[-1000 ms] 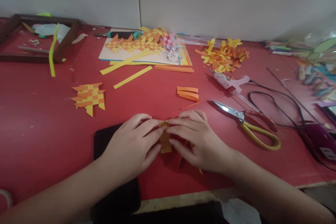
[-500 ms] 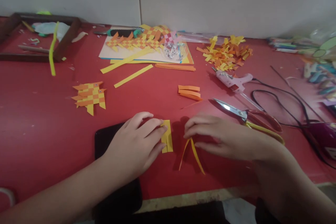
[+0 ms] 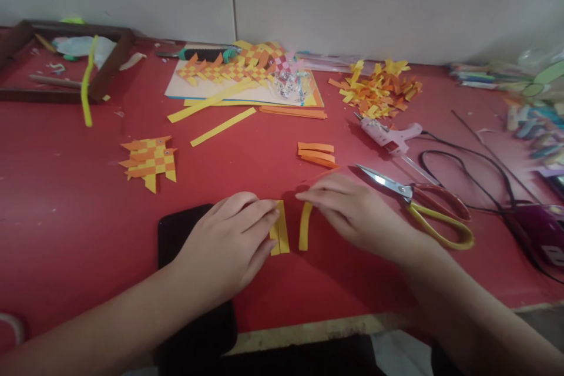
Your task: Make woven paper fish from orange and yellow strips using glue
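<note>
"At the near middle of the table (image 3: 79, 217), how are two flat yellow strips (image 3: 283, 232) pointing?"
"Near to far; the left hand (image 3: 235, 235) is resting on them, fingers loosely curved, thumb apart. Rightward, the right hand (image 3: 352, 211) is pinching one curved yellow strip (image 3: 304, 230), its free end pointing near."

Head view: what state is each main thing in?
Left hand: on the yellow strips
Right hand: holding a strip
Yellow strips: flat, side by side
Held strip: bent
Scissors: closed, unheld
Glue gun: lying down
Woven piece: flat
Orange strips: loose
Scraps: heaped
Black slab: partly covered
</note>
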Motion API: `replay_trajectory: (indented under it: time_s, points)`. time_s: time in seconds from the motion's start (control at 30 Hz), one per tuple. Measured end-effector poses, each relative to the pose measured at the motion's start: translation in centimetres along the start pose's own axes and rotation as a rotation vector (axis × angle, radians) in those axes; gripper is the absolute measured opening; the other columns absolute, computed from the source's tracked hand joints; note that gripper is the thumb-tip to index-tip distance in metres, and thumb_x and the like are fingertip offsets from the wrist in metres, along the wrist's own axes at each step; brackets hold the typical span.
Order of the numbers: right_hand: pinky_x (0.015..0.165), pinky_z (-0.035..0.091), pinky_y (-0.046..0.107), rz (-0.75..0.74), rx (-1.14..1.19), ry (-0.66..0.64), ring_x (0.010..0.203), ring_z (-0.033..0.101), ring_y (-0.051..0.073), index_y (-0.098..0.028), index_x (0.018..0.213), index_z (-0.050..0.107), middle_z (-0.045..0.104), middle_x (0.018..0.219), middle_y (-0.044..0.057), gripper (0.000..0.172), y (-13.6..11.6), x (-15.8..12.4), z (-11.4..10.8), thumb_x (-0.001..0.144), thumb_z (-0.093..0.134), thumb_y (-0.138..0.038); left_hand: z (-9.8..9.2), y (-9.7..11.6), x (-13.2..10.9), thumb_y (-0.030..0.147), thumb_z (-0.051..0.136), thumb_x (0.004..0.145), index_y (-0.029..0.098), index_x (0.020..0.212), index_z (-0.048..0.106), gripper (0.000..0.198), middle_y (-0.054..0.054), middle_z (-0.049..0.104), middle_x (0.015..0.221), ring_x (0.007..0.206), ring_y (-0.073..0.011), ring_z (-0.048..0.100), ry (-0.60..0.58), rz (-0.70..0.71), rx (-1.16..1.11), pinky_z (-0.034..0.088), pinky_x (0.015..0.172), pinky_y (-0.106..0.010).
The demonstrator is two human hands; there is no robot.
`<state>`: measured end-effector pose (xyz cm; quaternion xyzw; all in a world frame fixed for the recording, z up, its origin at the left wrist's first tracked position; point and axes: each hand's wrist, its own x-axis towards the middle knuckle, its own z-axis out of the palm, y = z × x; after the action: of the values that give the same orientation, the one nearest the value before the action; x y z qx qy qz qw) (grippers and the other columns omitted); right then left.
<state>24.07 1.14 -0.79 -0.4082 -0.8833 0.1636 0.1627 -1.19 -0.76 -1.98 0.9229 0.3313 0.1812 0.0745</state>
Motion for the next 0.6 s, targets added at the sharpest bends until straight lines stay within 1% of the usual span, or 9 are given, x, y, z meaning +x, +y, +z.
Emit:
replay_trajectory:
  time_s: [0.1, 0.2, 0.3, 0.37, 0.5, 0.6]
  points:
    - [0.085, 0.055, 0.036, 0.008, -0.029, 0.115, 0.098, 0.063, 0.021, -0.015, 0.116, 0.067, 0.069, 0.106, 0.011, 0.030, -1.0, 0.3, 1.7, 0.097, 0.044, -0.013, 0.1, 0.1, 0.0, 0.022, 0.053, 0.094, 0.007, 0.115, 0.068, 0.030, -0.012, 0.070, 0.117, 0.103, -0.0299, 0.057, 0.008, -0.003, -0.004, 0.053, 0.087, -0.047]
    - [0.084, 0.055, 0.038, 0.001, -0.021, 0.158, 0.095, 0.063, 0.021, -0.016, 0.109, 0.068, 0.068, 0.102, 0.010, 0.024, -1.7, 0.4, 2.1, 0.097, 0.047, -0.016, 0.1, 0.1, -0.1, 0.021, 0.053, 0.094, 0.008, 0.111, 0.070, 0.028, -0.012, 0.070, 0.118, 0.103, -0.0297, 0.057, 0.006, -0.014, -0.007, 0.053, 0.088, -0.047]
    - [0.082, 0.054, 0.037, 0.006, 0.007, 0.137, 0.090, 0.063, 0.020, -0.018, 0.100, 0.068, 0.071, 0.096, 0.008, 0.017, -1.7, 0.2, 1.3, 0.096, 0.051, -0.017, 0.2, 0.2, 0.0, 0.022, 0.054, 0.093, 0.008, 0.115, 0.069, 0.030, -0.012, 0.070, 0.118, 0.104, -0.0298, 0.058, 0.009, -0.006, 0.007, 0.053, 0.087, -0.046]
    - [0.082, 0.054, 0.037, -0.010, 0.016, 0.115, 0.090, 0.064, 0.021, -0.019, 0.098, 0.069, 0.073, 0.097, 0.007, 0.014, -1.4, 0.1, 0.8, 0.095, 0.055, -0.018, 0.2, 0.2, 0.0, 0.022, 0.054, 0.094, 0.008, 0.118, 0.067, 0.031, -0.012, 0.070, 0.118, 0.104, -0.0300, 0.058, 0.005, -0.003, 0.012, 0.054, 0.086, -0.047]
    - [0.082, 0.054, 0.038, -0.081, 0.012, 0.069, 0.090, 0.066, 0.021, -0.018, 0.095, 0.072, 0.075, 0.101, 0.007, 0.017, -1.0, 0.1, 0.5, 0.096, 0.056, -0.022, 0.2, 0.2, -0.1, 0.022, 0.052, 0.094, 0.008, 0.118, 0.068, 0.032, -0.012, 0.070, 0.118, 0.103, -0.0304, 0.060, 0.007, -0.005, 0.004, 0.054, 0.086, -0.047]
    - [0.083, 0.053, 0.038, -0.082, -0.004, 0.060, 0.091, 0.067, 0.020, -0.018, 0.096, 0.073, 0.075, 0.103, 0.006, 0.020, -0.9, 0.1, 0.7, 0.097, 0.054, -0.022, 0.3, 0.2, -0.2, 0.022, 0.052, 0.095, 0.008, 0.119, 0.067, 0.032, -0.012, 0.070, 0.118, 0.102, -0.0305, 0.061, 0.011, -0.003, 0.005, 0.055, 0.086, -0.048]
